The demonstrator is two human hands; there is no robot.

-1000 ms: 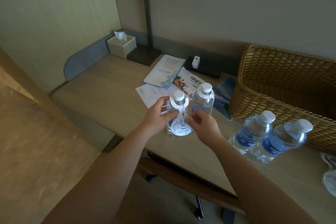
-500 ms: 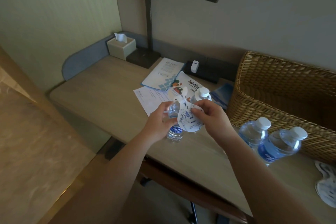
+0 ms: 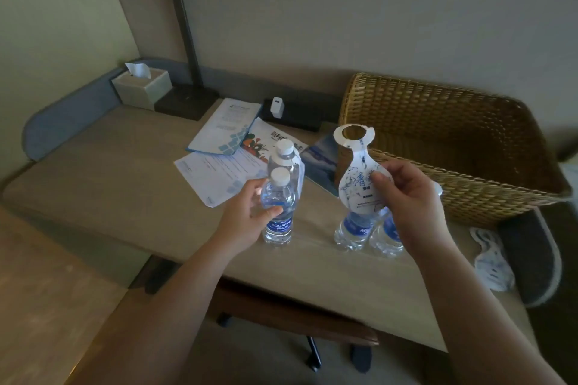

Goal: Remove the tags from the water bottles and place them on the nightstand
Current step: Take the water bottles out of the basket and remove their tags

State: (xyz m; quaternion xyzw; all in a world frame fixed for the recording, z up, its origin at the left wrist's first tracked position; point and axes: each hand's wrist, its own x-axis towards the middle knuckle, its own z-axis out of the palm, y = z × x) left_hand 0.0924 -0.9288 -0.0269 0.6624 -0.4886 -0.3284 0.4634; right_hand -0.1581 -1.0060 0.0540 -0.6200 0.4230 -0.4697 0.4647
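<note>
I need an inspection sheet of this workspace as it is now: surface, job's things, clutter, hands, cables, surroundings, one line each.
Surface: beige desk top with a grey raised edge at the back and left.
Job's things: near bottle upright, no tag; bottle behind it with a tag round its neck; two more bottles standing behind the right hand; removed tag held up; other tags lying at the right.
Clutter: papers, tissue box, wicker basket.
Hands: left hand grips the near bottle; right hand pinches the removed tag.
Cables: nothing seen; a white charger sits in a black strip.
Surroundings: lamp, plain wall, chair base below.
</note>
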